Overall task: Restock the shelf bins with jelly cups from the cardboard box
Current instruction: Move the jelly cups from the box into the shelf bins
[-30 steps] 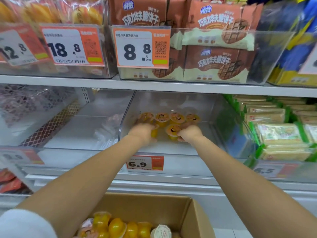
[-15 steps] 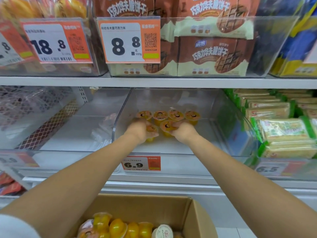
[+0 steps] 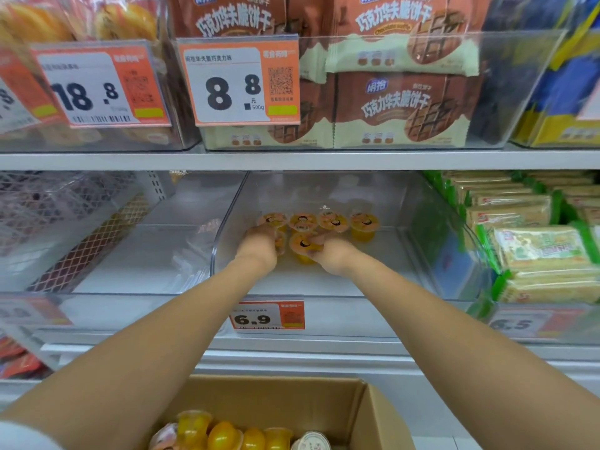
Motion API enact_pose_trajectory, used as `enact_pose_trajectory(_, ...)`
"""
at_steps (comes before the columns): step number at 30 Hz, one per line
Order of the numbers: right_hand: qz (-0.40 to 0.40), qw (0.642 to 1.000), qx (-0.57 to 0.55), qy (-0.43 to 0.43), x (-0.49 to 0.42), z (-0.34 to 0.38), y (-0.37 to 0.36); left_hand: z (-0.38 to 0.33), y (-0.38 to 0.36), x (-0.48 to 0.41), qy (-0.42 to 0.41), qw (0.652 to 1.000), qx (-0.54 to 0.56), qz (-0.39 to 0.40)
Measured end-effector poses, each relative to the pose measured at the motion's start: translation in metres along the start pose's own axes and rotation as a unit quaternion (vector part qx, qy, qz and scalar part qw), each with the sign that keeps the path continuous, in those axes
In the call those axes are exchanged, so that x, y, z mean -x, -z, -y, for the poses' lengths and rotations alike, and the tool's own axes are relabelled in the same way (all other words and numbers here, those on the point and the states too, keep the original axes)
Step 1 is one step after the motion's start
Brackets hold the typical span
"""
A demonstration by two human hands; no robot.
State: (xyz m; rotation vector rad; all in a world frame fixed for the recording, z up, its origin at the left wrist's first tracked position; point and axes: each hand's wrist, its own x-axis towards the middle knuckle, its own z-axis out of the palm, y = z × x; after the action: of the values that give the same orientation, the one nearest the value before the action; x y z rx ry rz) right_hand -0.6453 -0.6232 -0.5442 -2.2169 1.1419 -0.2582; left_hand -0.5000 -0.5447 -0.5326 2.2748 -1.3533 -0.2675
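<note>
at the back of the shelf bin (image 3: 422, 222) four jelly cups (image 3: 363, 224) stand; right hand (image 3: 331, 254) grips another jelly cup (image 3: 303, 246), left hand (image 3: 258, 248) grip hidden; cardboard box (image 3: 373, 414) holds plenty more.

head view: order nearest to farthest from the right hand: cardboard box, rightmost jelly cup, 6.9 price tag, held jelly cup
1. held jelly cup, in right hand
2. rightmost jelly cup, back row
3. 6.9 price tag, bin front
4. cardboard box, below

The bin (image 3: 422, 241) holds six jelly cups (image 3: 363, 224); the box (image 3: 373, 414) shows at least five.
</note>
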Motion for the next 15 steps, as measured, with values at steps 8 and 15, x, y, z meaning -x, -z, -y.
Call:
enact_pose_trajectory(8,0.005,0.997,0.071,0.027,0.014,0.012,0.005,-0.004,0.024,0.038,-0.067,0.997,-0.022,0.036)
enact_pose_trajectory(15,-0.25,0.959,0.098,0.087,0.114,0.052,0.016,-0.029,0.06,0.125,-0.047,0.996,0.074,-0.035)
